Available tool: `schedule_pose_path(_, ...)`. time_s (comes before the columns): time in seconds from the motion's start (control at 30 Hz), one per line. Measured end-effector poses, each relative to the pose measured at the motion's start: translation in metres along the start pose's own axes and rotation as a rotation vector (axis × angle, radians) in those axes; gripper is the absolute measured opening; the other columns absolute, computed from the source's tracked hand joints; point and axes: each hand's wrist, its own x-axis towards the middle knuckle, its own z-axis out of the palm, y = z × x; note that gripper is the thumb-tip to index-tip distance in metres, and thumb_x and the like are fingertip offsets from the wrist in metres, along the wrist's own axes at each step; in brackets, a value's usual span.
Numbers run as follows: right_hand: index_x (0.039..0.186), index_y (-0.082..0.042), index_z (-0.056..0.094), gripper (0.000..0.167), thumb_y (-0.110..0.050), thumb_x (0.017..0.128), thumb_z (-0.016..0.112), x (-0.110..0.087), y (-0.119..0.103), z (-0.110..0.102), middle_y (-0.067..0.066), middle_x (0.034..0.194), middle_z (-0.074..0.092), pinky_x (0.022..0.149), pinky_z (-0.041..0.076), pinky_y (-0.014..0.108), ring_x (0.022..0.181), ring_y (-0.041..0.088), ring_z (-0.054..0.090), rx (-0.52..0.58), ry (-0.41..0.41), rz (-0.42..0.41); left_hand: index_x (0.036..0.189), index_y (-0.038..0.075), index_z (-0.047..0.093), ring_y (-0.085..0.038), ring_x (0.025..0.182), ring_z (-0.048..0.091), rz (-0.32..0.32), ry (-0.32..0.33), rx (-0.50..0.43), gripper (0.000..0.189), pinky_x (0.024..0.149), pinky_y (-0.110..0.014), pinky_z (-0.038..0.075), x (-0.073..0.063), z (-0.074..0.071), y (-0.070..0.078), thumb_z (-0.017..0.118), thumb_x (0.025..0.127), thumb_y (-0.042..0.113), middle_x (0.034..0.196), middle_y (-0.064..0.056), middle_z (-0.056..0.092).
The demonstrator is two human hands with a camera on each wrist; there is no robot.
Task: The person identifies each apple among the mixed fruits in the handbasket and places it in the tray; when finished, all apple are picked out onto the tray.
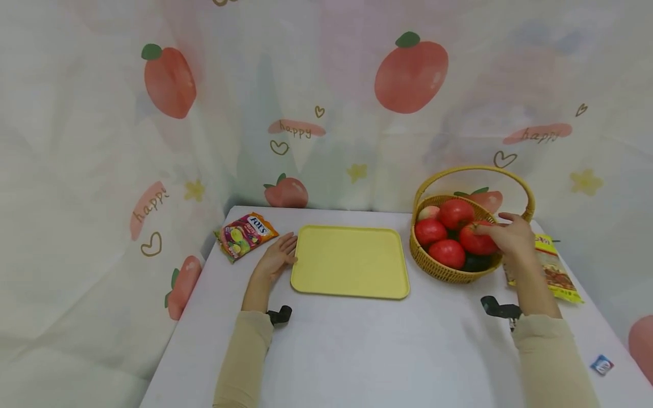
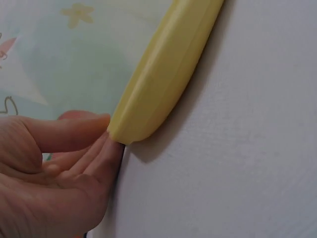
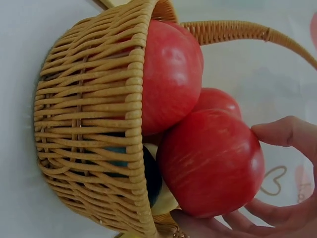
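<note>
Tray [image 1: 352,262] on table [image 1: 377,351]; bag [image 1: 247,236] left, basket [image 1: 433,269] right, fruit [image 1: 446,254] inside; packet [image 1: 558,275] right of basket, sachet [image 1: 602,365] before packet.

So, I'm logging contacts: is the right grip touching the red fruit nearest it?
Touching: the right wrist view shows the right grip with its thumb tip against the red fruit, no gap.

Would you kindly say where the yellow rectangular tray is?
In the head view, the tray lies on the white table, left of the tan wicker basket, touching the left hand.

Soft light, dimmer wrist views
</note>
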Motion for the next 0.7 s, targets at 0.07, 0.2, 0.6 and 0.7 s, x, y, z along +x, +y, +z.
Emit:
schedule_pose_path(0.07, 0.165, 0.001, 0.015, 0.102, -0.039, 0.093, 0.075, 0.000, 0.002, -0.001, 0.032, 0.160, 0.032, 0.082, 0.058, 0.031, 0.128, 0.039, 0.049, 0.017, -0.006, -0.015, 0.164, 0.000, 0.023, -0.032, 0.157, 0.025, -0.005, 0.012, -0.009, 0.088, 0.127, -0.043, 0.025, 0.001, 0.000, 0.000, 0.045, 0.085, -0.032, 0.169, -0.022, 0.027)
schedule_pose_path(0.2, 0.166, -0.005, 0.015, 0.104, -0.037, 0.091, 0.080, -0.001, 0.007, -0.005, 0.028, 0.160, 0.035, 0.072, 0.060, 0.023, 0.115, 0.028, 0.055, 0.057, -0.006, -0.019, 0.164, 0.000, 0.024, -0.031, 0.157, 0.027, -0.015, 0.026, -0.012, 0.089, 0.126, -0.041, 0.026, 0.003, -0.001, 0.000, 0.043, 0.083, -0.033, 0.168, -0.021, 0.028)
schedule_pose_path(0.6, 0.166, -0.019, 0.029, 0.109, -0.038, 0.079, 0.091, -0.010, 0.010, -0.004, -0.015, 0.113, 0.051, 0.070, 0.062, 0.023, 0.081, -0.001, 0.061, 0.271, 0.063, 0.077, 0.163, 0.002, 0.029, -0.028, 0.155, 0.031, -0.048, 0.071, 0.004, 0.084, 0.125, -0.041, 0.031, 0.006, 0.000, 0.003, 0.046, 0.086, -0.030, 0.167, -0.018, 0.033)
schedule_pose_path(0.7, 0.165, -0.024, 0.032, 0.110, -0.038, 0.075, 0.094, -0.012, 0.007, -0.004, -0.011, 0.119, 0.054, 0.067, 0.061, 0.020, 0.084, 0.002, 0.061, 0.344, 0.062, 0.096, 0.162, 0.002, 0.030, -0.028, 0.155, 0.031, -0.055, 0.074, 0.000, 0.085, 0.124, -0.040, 0.031, 0.005, 0.000, 0.001, 0.045, 0.086, -0.030, 0.167, -0.018, 0.033)
